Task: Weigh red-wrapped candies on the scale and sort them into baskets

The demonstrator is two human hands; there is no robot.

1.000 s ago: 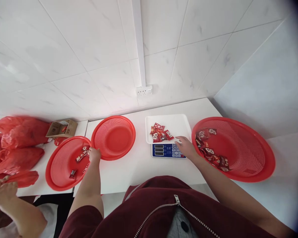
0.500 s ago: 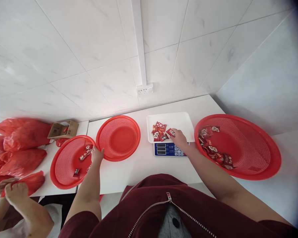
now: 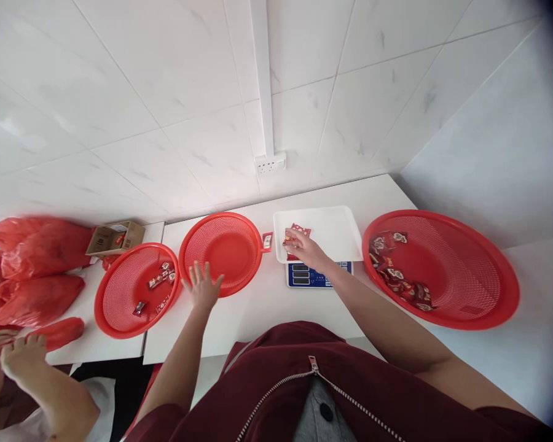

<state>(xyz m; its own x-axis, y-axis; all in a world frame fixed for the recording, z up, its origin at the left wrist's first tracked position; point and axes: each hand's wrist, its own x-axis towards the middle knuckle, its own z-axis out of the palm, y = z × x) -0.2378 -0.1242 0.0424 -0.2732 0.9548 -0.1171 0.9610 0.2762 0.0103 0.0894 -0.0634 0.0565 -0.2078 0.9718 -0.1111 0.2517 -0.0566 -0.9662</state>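
Item: left hand [image 3: 204, 287], bare, fingers spreading wide and gripping nothing, overlapping the near left rim of the middle basket [image 3: 230, 255]; whether it is touching the rim is unclear.

Item: right hand [image 3: 306, 248], reaching over the white tray [image 3: 338, 230] and covering part of the red packets [image 3: 303, 230]. Its fingertips are bending down among them; whether they are grasping one, cannot tell.

Item: scale [image 3: 299, 275], blue front panel showing below the tray, which is hiding the rest; the right wrist is blocking some keys, and the displays are giving no readable figure.

Item: single packet [image 3: 268, 242], lying on the white table [image 3: 258, 313] between middle basket and tray, just beside the basket's rim.

Item: left basket [image 3: 117, 301], holding a few small packets [image 3: 160, 277], their print too small to read.

Item: right basket [image 3: 465, 276], holding more packets [image 3: 389, 270] along its left side, overlapping and hard to count.

Item: cardboard box [image 3: 105, 240], standing behind the left basket, contents mostly hidden.

Item: red plastic bags [image 3: 37, 301], heaping at far left, the frame edge cutting them off; a co-worker's hand [image 3: 25, 356] is resting near them.
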